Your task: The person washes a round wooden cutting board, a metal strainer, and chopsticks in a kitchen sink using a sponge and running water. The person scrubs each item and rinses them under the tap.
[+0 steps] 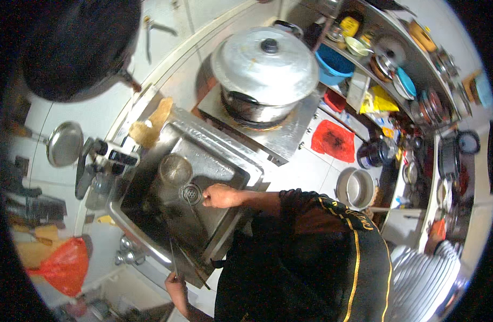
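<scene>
My right hand [221, 195] reaches over a stainless steel sink [218, 161], its curled fingertips beside the drain strainer [191, 194]. Whether anything small is pinched in it is hidden. A round metal ladle or strainer bowl [176, 169] lies in the basin above the drain, and a thin line like a handle runs past the drain. Lower down, beyond the sink's near rim, my left hand [176, 285] grips a thin, pale metal utensil [173, 255] that points up over the basin. Its exact kind is unclear.
A large lidded aluminium pot [266, 68] stands on a steel stove [286, 133]. A black wok [81, 48] hangs at upper left, near a soap or sponge-like item [145, 133] on the sink rim. Shelves with pans [383, 66] line the right; a person in stripes [423, 277] is nearby.
</scene>
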